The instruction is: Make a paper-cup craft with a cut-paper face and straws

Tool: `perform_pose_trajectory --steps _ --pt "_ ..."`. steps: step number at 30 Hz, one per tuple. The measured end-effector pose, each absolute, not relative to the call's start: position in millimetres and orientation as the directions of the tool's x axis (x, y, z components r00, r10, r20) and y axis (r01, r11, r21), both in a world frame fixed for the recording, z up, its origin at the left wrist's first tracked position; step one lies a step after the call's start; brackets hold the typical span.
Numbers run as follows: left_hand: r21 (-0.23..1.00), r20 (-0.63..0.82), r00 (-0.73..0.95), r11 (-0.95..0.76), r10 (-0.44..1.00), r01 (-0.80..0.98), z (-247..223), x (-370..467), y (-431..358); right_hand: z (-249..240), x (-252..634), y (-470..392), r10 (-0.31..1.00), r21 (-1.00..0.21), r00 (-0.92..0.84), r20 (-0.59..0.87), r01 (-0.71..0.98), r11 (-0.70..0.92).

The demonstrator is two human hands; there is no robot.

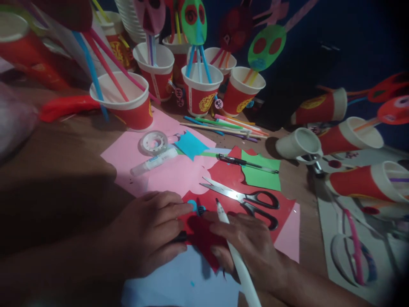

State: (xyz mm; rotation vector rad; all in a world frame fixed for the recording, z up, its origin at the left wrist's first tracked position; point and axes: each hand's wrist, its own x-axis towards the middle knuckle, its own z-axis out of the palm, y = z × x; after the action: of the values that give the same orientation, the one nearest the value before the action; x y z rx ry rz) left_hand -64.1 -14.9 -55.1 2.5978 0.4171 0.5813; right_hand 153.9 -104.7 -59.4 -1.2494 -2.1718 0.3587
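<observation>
My right hand (246, 238) is closed around a white marker (238, 264), its dark tip pointing up and away. The fingertips of this hand reach a small dark-marked blue disc (201, 209). My left hand (156, 232) rests beside it, one finger at a light blue paper disc (192, 205). A short black piece, like a marker cap (180, 237), sticks out between the left fingers. Both hands lie over red paper (201, 238) and a pale blue sheet (182, 281). Black-handled scissors (238, 196), blades slightly apart, lie just beyond my right hand.
Pink paper (166, 177) holds a tape roll (154, 143) and a glue stick (155, 161). A black pen (247, 163) crosses green paper (265, 177). Several red cups (203, 100) with paper faces on sticks stand behind; other cups (354, 183) lie tipped at right.
</observation>
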Motion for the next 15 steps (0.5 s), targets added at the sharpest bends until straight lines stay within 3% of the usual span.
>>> perform_pose_trajectory --steps 6,15 --pt "0.503 0.289 0.876 -0.84 0.385 0.204 -53.9 -64.5 -14.6 -58.1 154.7 -103.5 0.818 -0.488 -0.477 0.321 0.658 0.574" --pt "0.563 0.272 0.857 -0.795 0.438 0.228 -57.1 -66.1 -20.2 -60.0 158.3 -99.2 0.832 -0.504 -0.419 0.364 0.662 0.555"
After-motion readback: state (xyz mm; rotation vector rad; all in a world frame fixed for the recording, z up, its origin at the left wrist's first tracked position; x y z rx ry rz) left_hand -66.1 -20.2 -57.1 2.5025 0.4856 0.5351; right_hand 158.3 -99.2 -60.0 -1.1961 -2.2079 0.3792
